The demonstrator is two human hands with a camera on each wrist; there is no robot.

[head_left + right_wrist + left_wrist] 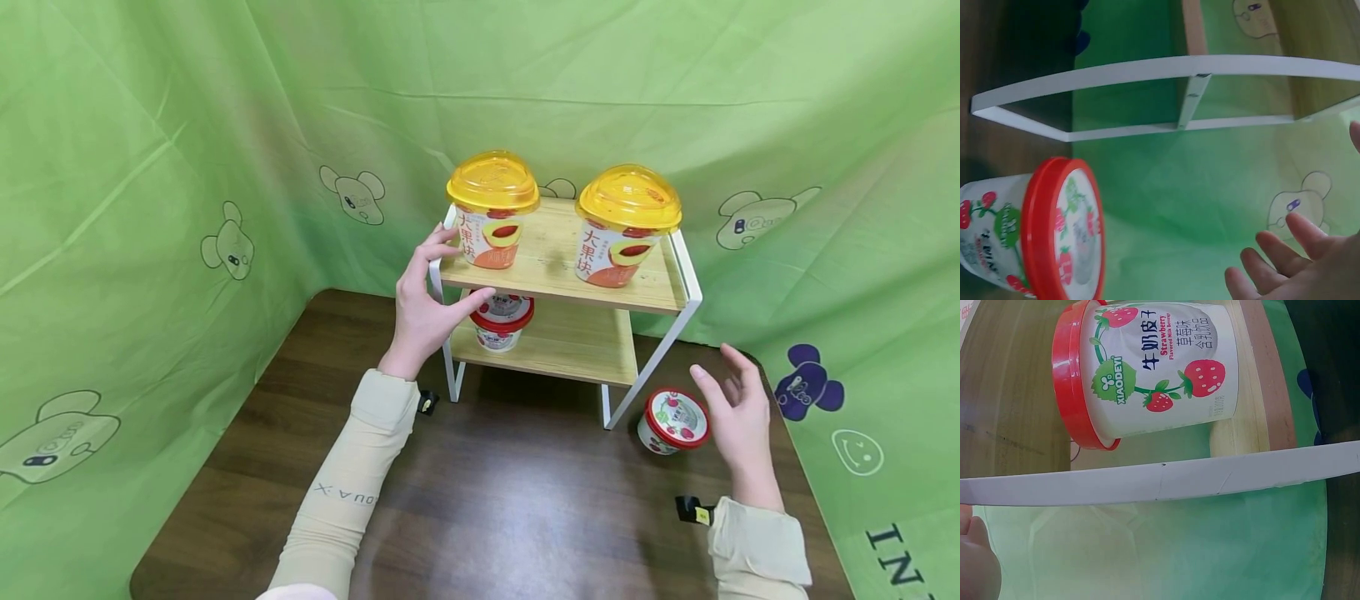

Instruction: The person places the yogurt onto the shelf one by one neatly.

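Note:
In the head view my left hand (426, 304) is at the upper left corner of a two-tier shelf (555, 283), thumb spread apart from the fingers. Its fingertips are right at the side of a peach fruit cup (491, 242) with a domed yellow lid. A matching fruit cup (617, 254) stands to the right on the top board. On the lower board, below my left thumb, is a red-lidded strawberry milk cup (1160, 369). My right hand (741, 412), fingers loosely bent and holding nothing, hovers beside another red-lidded strawberry cup (667, 423) on the table.
The shelf has a white metal frame (1147, 67) with slanting legs. It stands at the back of a dark wooden table (510, 500). Green cloth (187, 125) with printed cartoon heads hangs behind and along both sides.

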